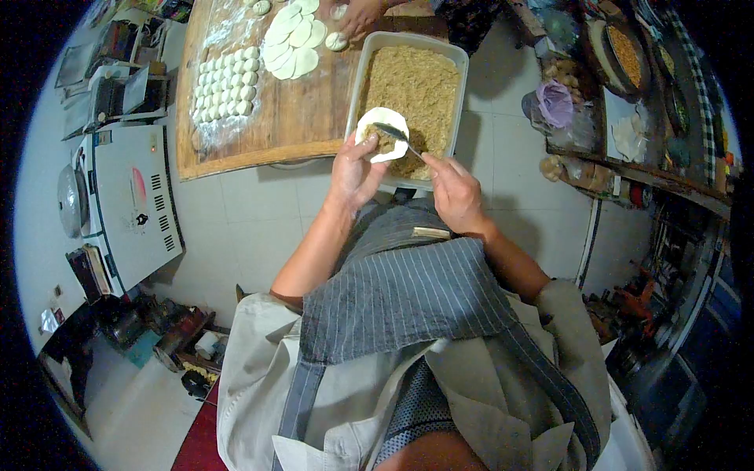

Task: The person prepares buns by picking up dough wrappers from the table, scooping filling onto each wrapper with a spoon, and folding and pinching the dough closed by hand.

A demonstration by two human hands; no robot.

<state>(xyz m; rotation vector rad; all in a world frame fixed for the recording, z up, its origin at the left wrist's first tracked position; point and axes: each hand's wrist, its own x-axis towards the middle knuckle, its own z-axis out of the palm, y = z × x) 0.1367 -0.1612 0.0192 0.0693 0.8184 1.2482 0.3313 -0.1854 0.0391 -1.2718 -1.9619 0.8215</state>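
Observation:
My left hand (357, 173) holds a round white dough wrapper (367, 124) with brown filling on its middle. A spoon (390, 130) is in my right hand (455, 195), its bowl resting at the filling on the wrapper. Both hands are over the near end of a clear plastic tub (463, 86), which is full of brownish minced filling (412, 78). A hollow shows in the filling near the spoon. On the wooden table (306, 110), flat dough wrappers (298, 35) lie overlapping, left of the tub.
Rows of small dough pieces (226, 85) sit on the floured table. Another person's hand (361, 12) works at the table's far side by a dough ball (336, 41). A white cabinet (133, 204) stands left; shelves with a purple-lined bin (554, 104) stand right.

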